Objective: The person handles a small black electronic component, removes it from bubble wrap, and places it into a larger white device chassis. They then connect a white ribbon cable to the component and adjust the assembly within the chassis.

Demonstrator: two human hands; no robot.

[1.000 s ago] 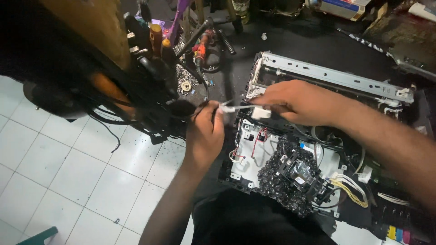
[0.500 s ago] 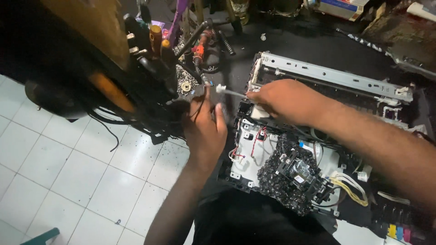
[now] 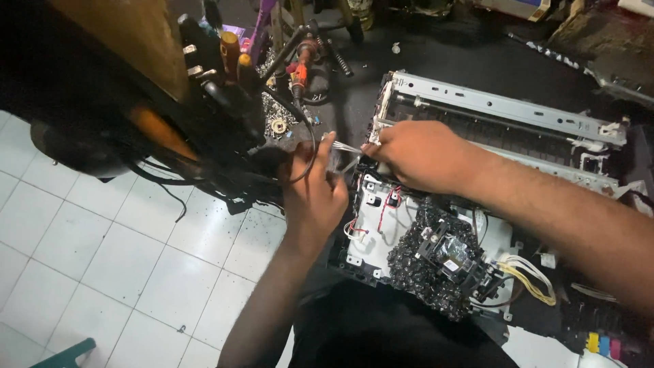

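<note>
The 2 hands meet over the near corner of the open printer [image 3: 477, 225], the left hand [image 3: 315, 197] just beside the right hand [image 3: 415, 155]. Thin wires [image 3: 344, 148] stretch between them and block that small gap. Left of the hands, a dark pile of tools [image 3: 225, 61] and black cables [image 3: 204, 180] stands close. The white tiled floor [image 3: 88, 259] below the pile is open room. The black gear block [image 3: 446, 262] fills the printer's middle.
</note>
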